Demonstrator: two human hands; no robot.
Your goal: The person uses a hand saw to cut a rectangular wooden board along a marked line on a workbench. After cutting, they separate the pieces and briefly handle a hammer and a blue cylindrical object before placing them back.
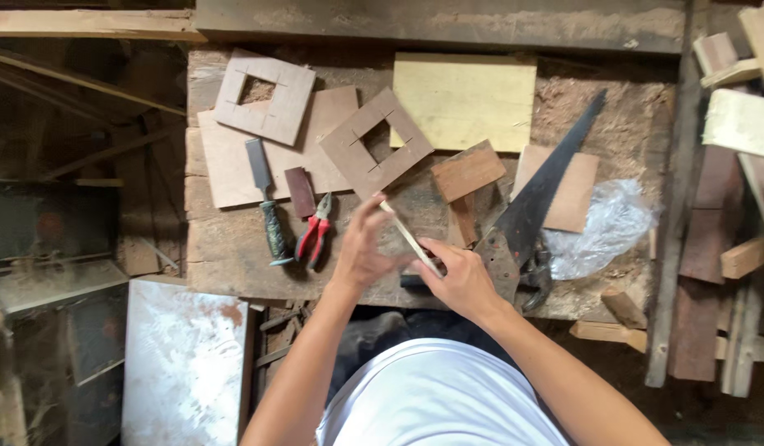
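1. Gripping a thin pale wooden strip (408, 237), both hands meet just below the middle of the view; the strip slants from about 11 o'clock down to 5 o'clock between them.
2. Left hand (361, 248) has its fingers curled and half closed, the fingertips pinching the strip's upper end; its palm faces away, so the exact contact is hard to make out.
3. Right hand (460, 279) is closed loosely around the strip's lower end, which is hidden under the fingers.
4. Just at 12 o'clock from the hands lies a square brown wooden frame (375, 142) with a square hole, turned like a diamond; the strip's upper tip reaches close to its lower corner.
5. At 9 o'clock from the left hand lie red-handled pliers (314, 234), and beside them a chisel (266, 202) with a dark handle and a small dark wood block (299, 192).
6. At 3 o'clock of the right hand a handsaw (540, 186) runs up toward 1 o'clock; its handle is partly hidden by the right hand.
7. Further out at 11 o'clock sits a paler second frame (266, 95) on a flat board (233, 169); at 12 o'clock a yellowish panel (464, 101); at 3 o'clock a crumpled clear plastic bag (601, 227).
8. All rest on a rough, sawdust-strewn workbench (225, 248), whose near edge is covered by the person's white shirt.
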